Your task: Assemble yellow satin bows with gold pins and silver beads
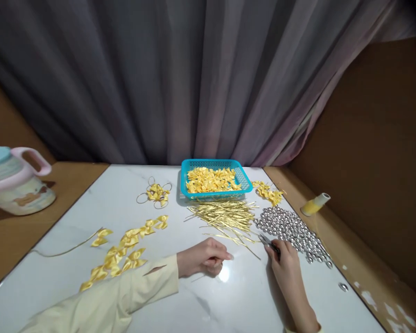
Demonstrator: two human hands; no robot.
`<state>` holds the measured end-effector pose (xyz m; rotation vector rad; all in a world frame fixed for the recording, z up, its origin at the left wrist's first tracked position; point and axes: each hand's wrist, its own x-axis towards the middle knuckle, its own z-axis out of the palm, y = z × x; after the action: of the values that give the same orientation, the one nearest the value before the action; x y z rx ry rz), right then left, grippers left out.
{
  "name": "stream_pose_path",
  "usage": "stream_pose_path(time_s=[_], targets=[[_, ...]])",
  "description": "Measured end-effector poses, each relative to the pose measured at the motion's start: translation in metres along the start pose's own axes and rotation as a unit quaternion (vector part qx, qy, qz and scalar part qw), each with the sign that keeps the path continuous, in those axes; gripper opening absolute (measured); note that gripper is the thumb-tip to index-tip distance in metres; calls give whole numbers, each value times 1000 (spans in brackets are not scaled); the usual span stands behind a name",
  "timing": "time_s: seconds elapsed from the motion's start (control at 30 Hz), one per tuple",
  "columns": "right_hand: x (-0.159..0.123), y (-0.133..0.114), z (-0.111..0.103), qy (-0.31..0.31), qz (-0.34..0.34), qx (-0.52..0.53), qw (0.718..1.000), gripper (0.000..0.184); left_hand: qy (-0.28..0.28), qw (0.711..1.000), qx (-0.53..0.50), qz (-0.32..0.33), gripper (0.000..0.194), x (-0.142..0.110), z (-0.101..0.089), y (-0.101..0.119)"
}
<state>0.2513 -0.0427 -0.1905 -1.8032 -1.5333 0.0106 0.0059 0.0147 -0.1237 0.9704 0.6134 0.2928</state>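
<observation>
My left hand [210, 256] is closed in a pinch above the white tabletop, thumb and forefinger pressed together. Whatever it holds is too small to make out; a faint thin line shows just below the wrist. On the right, my right hand [287, 261] grips small scissors [266, 240] with metal tips and dark handles, the tips pointing away and to the left. Just beyond both hands lies a heap of gold twist ties [225, 215], a few strands straying toward the scissors. A spread of shiny silver beads [294, 231] lies right of the scissors.
A blue basket [246, 185] of yellow bows stands at the back. Yellow ribbon bows [128, 238] lie left, beside a bow cluster with loops [156, 194]. Another yellow cluster [270, 193] is behind the beads. A thread spool [315, 204] and a jug [21, 189] stand at the sides.
</observation>
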Motion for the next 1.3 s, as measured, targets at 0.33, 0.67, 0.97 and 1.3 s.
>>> stream_pose_path(time_s=[0.33,0.67,0.97,1.3], targets=[[-6,-67,-22,-147,199,294,923,53,136,967,162,145,43,0,-8,-8],[-31,-113,-16,-482,292,654,505,64,12,682,525,509,44,-29,57,-15],[-29,-102,-25,-441,275,666,535,14,-28,457,701,546,33,-30,70,-44],[-27,-106,-30,-375,288,699,537,18,-15,479,731,486,26,-56,71,-53]])
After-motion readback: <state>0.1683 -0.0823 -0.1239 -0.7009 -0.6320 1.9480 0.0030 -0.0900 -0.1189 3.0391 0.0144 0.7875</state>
